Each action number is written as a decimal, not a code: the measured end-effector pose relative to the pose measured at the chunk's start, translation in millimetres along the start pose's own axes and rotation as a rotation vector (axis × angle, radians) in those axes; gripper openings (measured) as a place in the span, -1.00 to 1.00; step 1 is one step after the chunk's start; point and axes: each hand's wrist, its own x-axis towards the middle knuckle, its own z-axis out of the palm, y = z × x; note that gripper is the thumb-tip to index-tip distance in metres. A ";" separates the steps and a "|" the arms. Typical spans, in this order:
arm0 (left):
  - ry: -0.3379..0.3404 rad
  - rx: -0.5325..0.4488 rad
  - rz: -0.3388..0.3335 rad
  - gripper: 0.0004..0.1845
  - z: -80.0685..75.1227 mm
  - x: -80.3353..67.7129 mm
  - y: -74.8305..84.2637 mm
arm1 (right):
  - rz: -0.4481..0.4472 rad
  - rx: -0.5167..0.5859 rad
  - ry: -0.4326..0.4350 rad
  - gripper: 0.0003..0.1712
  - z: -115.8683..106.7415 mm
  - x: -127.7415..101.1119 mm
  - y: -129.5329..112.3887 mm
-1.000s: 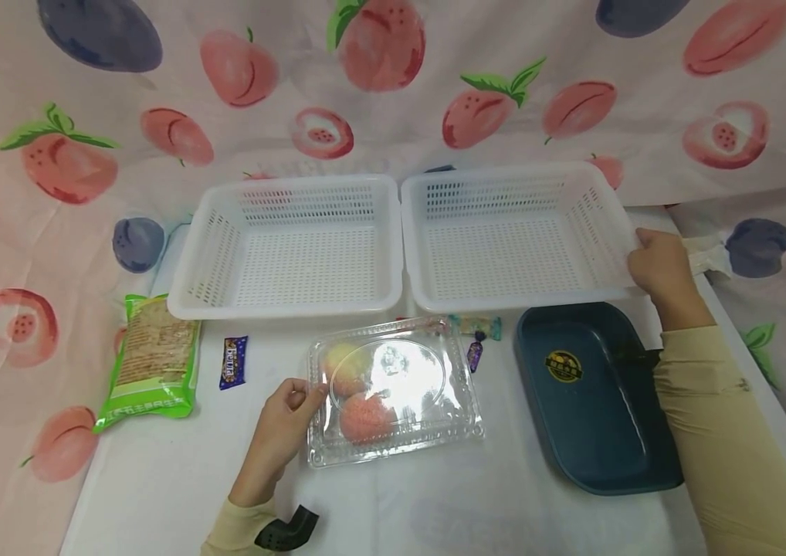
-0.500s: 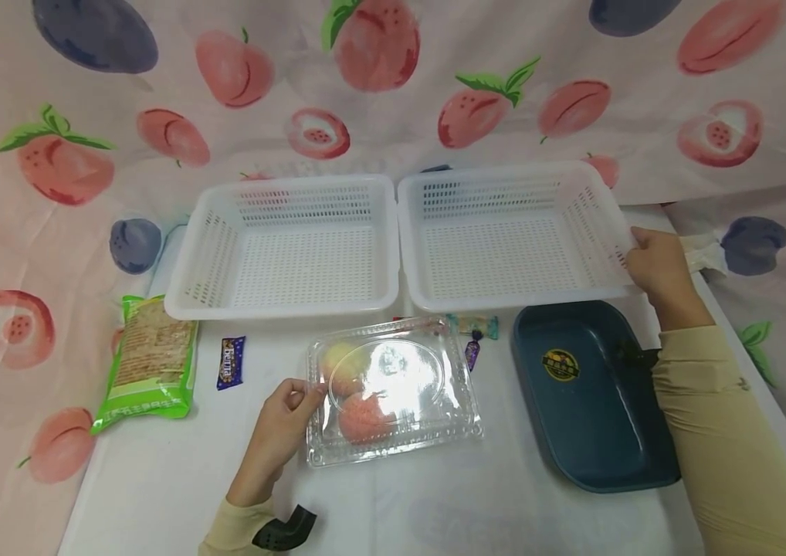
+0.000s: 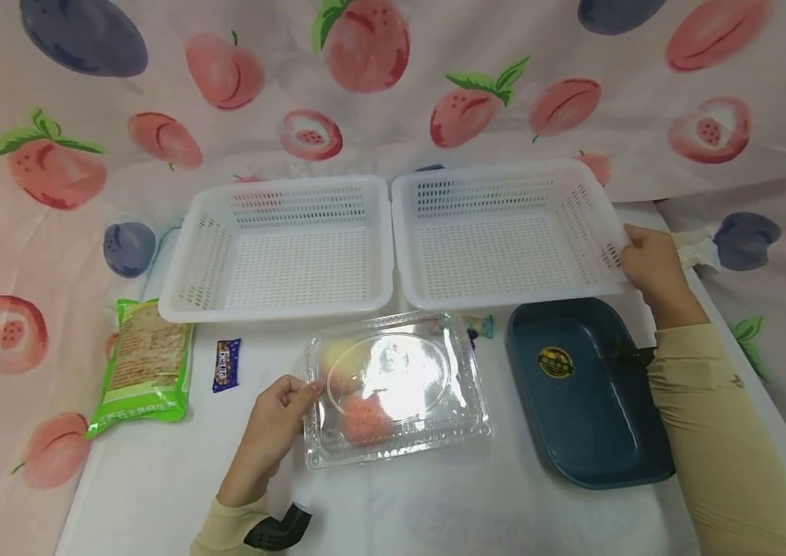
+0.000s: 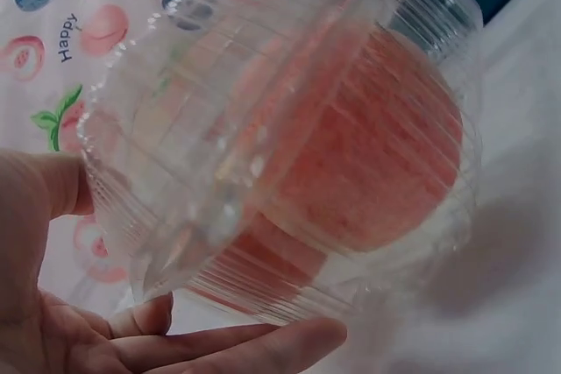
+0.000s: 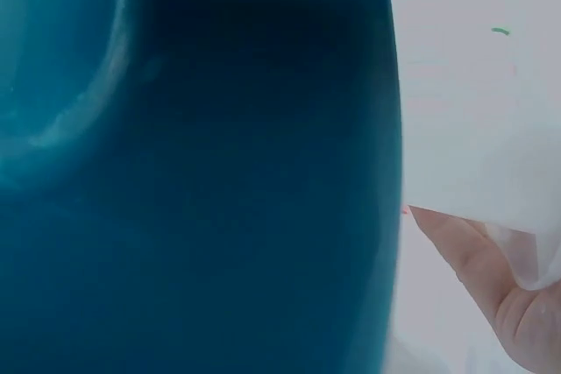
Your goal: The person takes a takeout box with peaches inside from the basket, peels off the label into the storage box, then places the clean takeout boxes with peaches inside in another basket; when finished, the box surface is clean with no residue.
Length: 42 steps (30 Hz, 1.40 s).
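My left hand (image 3: 264, 432) grips the left edge of a clear plastic clamshell box (image 3: 435, 378). In the left wrist view the thumb lies at the box's upper side and the fingers (image 4: 254, 348) reach under it. Two round fruits show inside, one red (image 3: 365, 419), the other yellow and red (image 3: 343, 364). At the far right, my right hand (image 3: 657, 270) holds the right end of a white perforated basket (image 3: 518, 300), thumb at its rim. The right wrist view shows part of that hand (image 5: 491, 278) beside a white edge, with a blue basin (image 5: 263, 172) filling the left.
A second white basket (image 3: 275, 315) stands left of the held one. The blue basin (image 3: 594, 417) lies below the right forearm. At left are a green snack bag (image 3: 146, 367) and a small blue wrapped candy (image 3: 226, 364). A teal wrapper (image 3: 482, 325) peeks out behind the clear box.
The clear box has shifted slightly in my left hand and now covers more of the small candies behind it. The whole head view has drifted a little left; the right hand keeps its hold.
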 end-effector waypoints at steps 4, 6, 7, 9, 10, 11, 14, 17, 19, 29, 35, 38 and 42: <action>0.004 0.025 0.016 -0.75 -6.1 -0.9 7.0 | 0.004 0.006 -0.003 -0.33 0.2 -1.2 -0.3; 0.008 0.043 0.006 -0.74 -9.5 -1.2 9.1 | 0.003 0.009 -0.004 -0.33 1.0 -1.6 -1.1; 0.007 0.044 0.003 -0.74 -11.2 -1.4 10.0 | 0.000 0.012 -0.003 -0.33 1.4 -1.8 -1.6; 0.007 0.052 -0.005 -0.73 -14.5 -2.3 11.6 | -0.005 0.010 0.002 -0.33 1.9 -2.2 -2.6; 0.003 0.048 -0.009 -0.74 -16.1 -2.8 12.5 | -0.007 0.008 0.005 -0.33 1.8 -2.4 -2.7; -0.001 0.044 -0.009 -0.74 -17.8 -3.5 13.7 | -0.008 0.003 0.008 -0.33 1.7 -2.3 -2.8; -0.016 0.022 -0.006 -0.76 -23.7 -5.5 17.9 | -0.012 -0.006 0.013 -0.33 0.5 -2.4 -2.5; -0.007 0.018 0.013 -0.76 -31.2 -7.2 24.3 | -0.033 -0.009 0.018 -0.34 -0.3 -1.9 -1.9; 0.005 0.016 0.039 -0.74 -36.2 -6.8 28.7 | -0.049 -0.009 0.020 -0.34 -0.7 -1.9 -1.7; 0.072 -0.018 0.086 -0.71 -40.5 8.2 60.3 | -0.046 -0.016 0.026 -0.33 -0.8 -3.1 -1.9; 0.041 -0.003 0.148 -0.68 -34.0 21.5 85.0 | -0.053 -0.015 0.026 -0.35 1.0 -3.0 1.0; 0.002 -0.011 0.163 -0.70 -29.6 29.8 96.0 | -0.054 -0.026 0.030 -0.35 2.3 -2.7 2.3; -0.017 -0.041 0.158 -0.71 -20.4 40.9 107.2 | -0.054 -0.039 0.024 -0.34 2.5 -3.5 3.8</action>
